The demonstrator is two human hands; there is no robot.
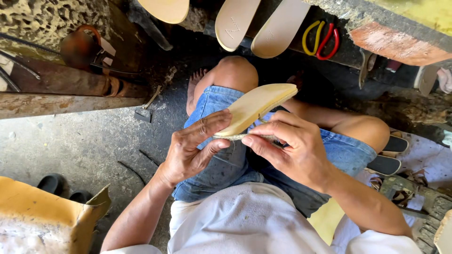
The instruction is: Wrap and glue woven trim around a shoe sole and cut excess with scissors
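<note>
From the head view, the left hand (193, 150) and right hand (292, 148) were both closed in a grip on a pale shoe sole (256, 107) held over the lap, above denim shorts (221, 164). Ahead, more soles (256, 23) leaned by red and yellow loops (320, 40), and a hammer (145, 110) lay on the floor (70, 146). The sole's near end was hidden by fingers, and the top soles were cut off.

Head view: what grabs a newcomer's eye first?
Dead centre, a pale yellow shoe sole held over the person's lap, the left hand pinching its near end and the right hand pressing a braided strip along its edge. Next, three more soles lean at the top, with red and yellow scissor handles beside them.
</note>
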